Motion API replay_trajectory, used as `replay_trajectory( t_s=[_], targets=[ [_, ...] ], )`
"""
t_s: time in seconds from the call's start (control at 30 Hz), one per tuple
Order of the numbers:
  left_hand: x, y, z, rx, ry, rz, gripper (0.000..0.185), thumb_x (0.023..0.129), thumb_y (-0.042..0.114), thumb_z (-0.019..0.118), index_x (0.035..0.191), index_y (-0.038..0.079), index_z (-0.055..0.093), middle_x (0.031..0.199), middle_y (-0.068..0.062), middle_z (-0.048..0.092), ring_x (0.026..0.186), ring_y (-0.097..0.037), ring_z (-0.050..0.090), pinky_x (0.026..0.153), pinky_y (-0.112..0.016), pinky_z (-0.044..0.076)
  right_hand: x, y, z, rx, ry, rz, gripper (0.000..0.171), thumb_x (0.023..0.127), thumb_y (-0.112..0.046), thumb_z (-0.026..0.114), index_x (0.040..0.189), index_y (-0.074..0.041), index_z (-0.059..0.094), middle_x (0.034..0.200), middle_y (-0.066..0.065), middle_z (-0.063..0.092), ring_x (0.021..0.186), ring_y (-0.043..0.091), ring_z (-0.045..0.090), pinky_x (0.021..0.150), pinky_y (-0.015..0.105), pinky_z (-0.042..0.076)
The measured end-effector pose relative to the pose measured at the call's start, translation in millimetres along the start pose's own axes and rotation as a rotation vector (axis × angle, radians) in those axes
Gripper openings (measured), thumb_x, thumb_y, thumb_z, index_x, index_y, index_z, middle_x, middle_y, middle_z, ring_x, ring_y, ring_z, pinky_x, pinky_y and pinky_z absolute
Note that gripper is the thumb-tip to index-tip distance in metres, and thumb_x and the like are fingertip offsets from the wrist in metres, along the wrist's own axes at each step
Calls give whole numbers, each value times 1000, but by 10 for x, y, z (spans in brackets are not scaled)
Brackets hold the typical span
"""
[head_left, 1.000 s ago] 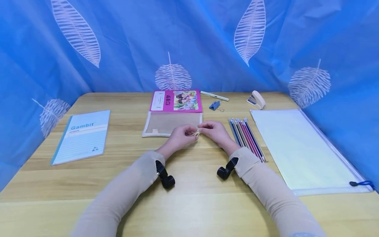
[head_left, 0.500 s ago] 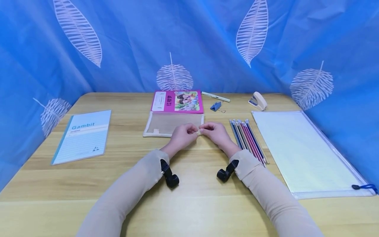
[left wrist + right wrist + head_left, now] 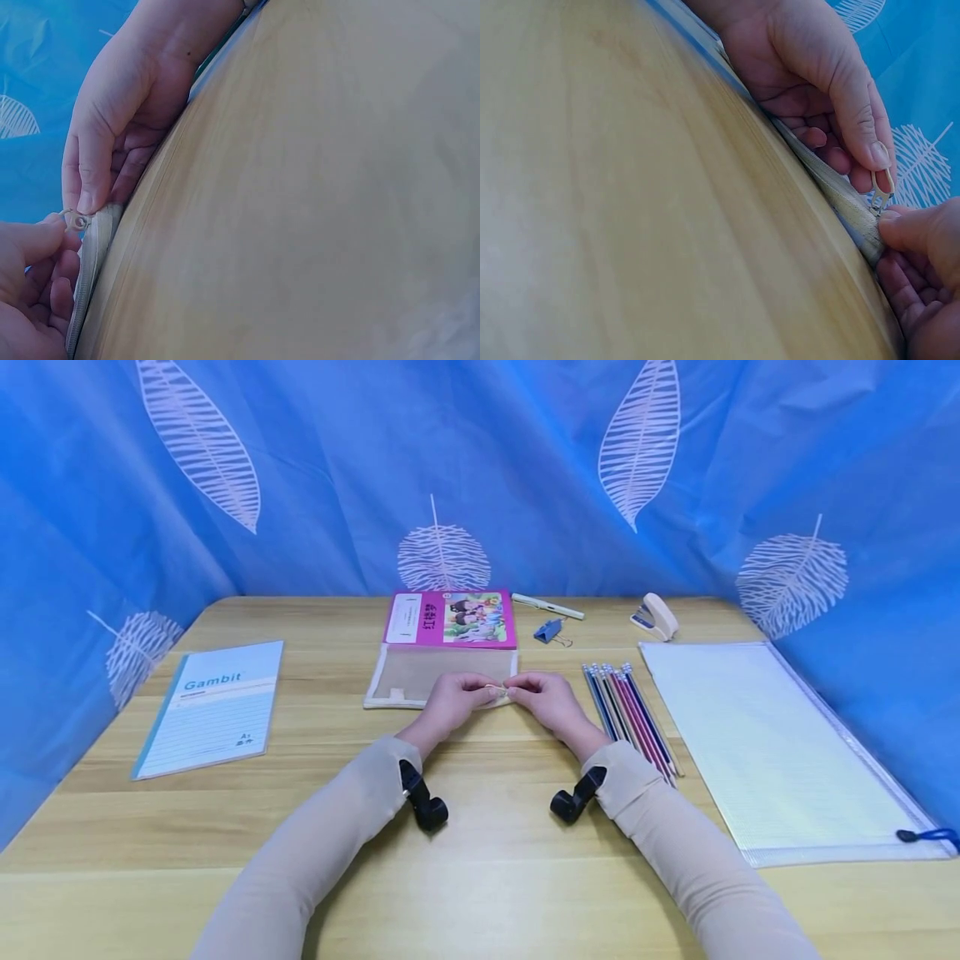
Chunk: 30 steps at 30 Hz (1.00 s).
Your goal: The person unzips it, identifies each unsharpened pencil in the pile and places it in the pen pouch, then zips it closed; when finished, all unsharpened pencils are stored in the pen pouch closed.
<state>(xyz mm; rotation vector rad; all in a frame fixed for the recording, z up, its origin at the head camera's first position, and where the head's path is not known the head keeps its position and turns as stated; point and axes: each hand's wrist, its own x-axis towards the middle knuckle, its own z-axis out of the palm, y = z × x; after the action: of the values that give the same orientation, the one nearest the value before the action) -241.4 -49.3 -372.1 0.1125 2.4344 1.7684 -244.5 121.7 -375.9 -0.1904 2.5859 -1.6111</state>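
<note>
Both grips, left hand (image 3: 450, 700) and right hand (image 3: 546, 697), pinch the pouch's (image 3: 420, 672) edge zipper pull (image 3: 498, 691).

Wooden table (image 3: 480, 877) against blue leaf-print curtain (image 3: 337, 477). "Gambit" notebook (image 3: 211, 706) near left edge, flat, slightly askew. Pink picture book (image 3: 450, 618) at middle of far edge. Cream pen (image 3: 547, 605) just right of it, blue binder clip (image 3: 547, 630) near pen. Beige stapler (possibly, small in view) (image 3: 656, 615) toward far right corner. Row of pencils (image 3: 628, 710) right of centre, side by side. Large white zip folder (image 3: 765, 747) along right edge, blue pull (image 3: 927, 837) at near corner.
</note>
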Motion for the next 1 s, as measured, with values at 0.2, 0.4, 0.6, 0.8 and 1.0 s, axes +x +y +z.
replay_trajectory(
  t_s=[0.2, 0.4, 0.6, 0.8, 1.0],
  targets=[
    [11, 21, -14, -94, -22, -70, 19, 86, 16, 66, 103, 7, 70, 107, -7, 67, 99, -17, 60, 83, -25, 50, -1, -11, -8, -18, 2, 2, 22, 88, -14, 62, 108, -8, 68, 115, 10, 64, 113, 23, 52, 100, 38, 37],
    [-6, 58, -26, -103, -13, -115, 21, 85, 23, 68, 101, 9, 71, 101, -5, 69, 91, -15, 62, 79, -25, 51, -13, -17, -5, -38, 11, 1, 21, 88, -15, 62, 107, -9, 68, 115, 9, 64, 115, 23, 52, 101, 39, 36],
    [-26, 44, -9, -78, 7, -121, 18, 83, 22, 70, 96, 9, 71, 96, -4, 69, 86, -14, 59, 75, -25, 49, -39, -18, 1, -42, 18, 10, 21, 88, -13, 62, 107, -7, 68, 116, 10, 64, 115, 24, 53, 101, 39, 36],
    [-20, 27, -28, -49, 6, -132, 12, 82, 14, 69, 93, 12, 71, 99, -2, 68, 88, -15, 59, 73, -24, 49, -31, -18, 31, -37, 37, 18, 19, 87, -11, 62, 104, -7, 69, 114, 10, 64, 113, 24, 53, 100, 39, 37],
    [-16, 17, -38, -66, 5, -104, 13, 79, 9, 70, 93, 8, 71, 98, -5, 68, 80, -13, 59, 65, -21, 47, -31, -19, 20, -65, 5, -9, 22, 88, -11, 60, 108, -8, 68, 118, 9, 63, 115, 24, 52, 100, 39, 37]
  ],
)
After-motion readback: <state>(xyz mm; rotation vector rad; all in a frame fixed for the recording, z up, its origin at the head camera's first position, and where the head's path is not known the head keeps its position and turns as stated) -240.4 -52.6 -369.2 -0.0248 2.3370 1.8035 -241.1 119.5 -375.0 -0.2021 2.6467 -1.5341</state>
